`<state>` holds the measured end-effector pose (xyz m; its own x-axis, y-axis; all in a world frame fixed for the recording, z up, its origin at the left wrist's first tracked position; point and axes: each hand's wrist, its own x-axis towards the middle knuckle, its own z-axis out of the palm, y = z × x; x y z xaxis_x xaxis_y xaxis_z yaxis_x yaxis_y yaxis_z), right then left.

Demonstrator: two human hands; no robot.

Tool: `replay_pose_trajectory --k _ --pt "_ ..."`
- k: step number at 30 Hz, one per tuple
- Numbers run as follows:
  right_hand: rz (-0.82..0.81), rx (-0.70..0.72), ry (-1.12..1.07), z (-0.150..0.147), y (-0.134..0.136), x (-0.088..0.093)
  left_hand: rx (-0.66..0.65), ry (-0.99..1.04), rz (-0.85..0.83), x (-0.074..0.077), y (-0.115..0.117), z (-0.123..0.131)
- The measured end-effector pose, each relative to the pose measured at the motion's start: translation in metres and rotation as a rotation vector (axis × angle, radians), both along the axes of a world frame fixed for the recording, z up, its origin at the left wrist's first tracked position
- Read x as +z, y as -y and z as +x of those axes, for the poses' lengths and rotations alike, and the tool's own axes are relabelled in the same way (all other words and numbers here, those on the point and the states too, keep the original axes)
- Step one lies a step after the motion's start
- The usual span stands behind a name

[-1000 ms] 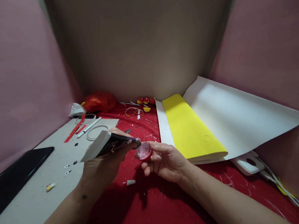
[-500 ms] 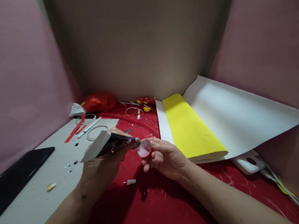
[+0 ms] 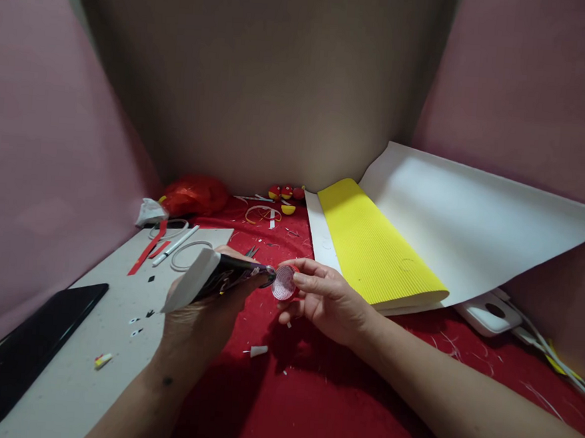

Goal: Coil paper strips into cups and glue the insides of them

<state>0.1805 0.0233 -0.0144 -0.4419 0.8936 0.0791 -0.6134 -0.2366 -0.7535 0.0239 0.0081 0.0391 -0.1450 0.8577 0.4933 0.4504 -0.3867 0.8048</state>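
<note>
My left hand [image 3: 202, 326] is closed round a black glue tube [image 3: 233, 275] with a wide, pale flat end. The tube's nozzle points right, at the rim of a small cup of coiled paper strip [image 3: 284, 283]. That cup is red outside and whitish with ring lines inside, its hollow facing the nozzle. Between the thumb and fingers of my right hand [image 3: 322, 298] the cup is held tilted. Whether nozzle and cup touch, I cannot tell. Below them a small white cone-shaped cap [image 3: 258, 351] lies on the red cloth [image 3: 279, 405].
On the grey board [image 3: 75, 390] at left lie a black phone-like slab [image 3: 27, 354], a white pen [image 3: 175, 245], red strips [image 3: 147, 249] and tiny paper eyes [image 3: 137, 333]. Finished red-and-yellow balls [image 3: 287, 192] stand at the back. Folded yellow corrugated sheet [image 3: 371, 244] lies right, near a white device [image 3: 489, 314].
My right hand has turned the cup slightly, and its fingers have shifted higher around the rim. The tube stays almost where it was. The whole view has tipped slightly.
</note>
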Motion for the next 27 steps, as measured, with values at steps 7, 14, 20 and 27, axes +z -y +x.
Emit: replay_pose_trajectory --k 7,14,20,27 --pt "0.016 -0.021 0.021 0.0 0.0002 -0.0002 0.062 -0.011 -0.052 0.0009 0.0013 0.0015" --pt "-0.001 -0.026 0.027 -0.0005 0.001 0.0001 0.07 -0.099 -0.017 -0.0009 0.0012 -0.0012" --pt "0.02 0.007 0.038 -0.0008 0.002 -0.0016 0.023 -0.212 0.133 -0.0057 -0.0024 -0.0057" --pt "0.033 0.034 0.064 -0.0008 0.0026 -0.0024 0.046 -0.289 0.157 -0.001 -0.0012 -0.0043"
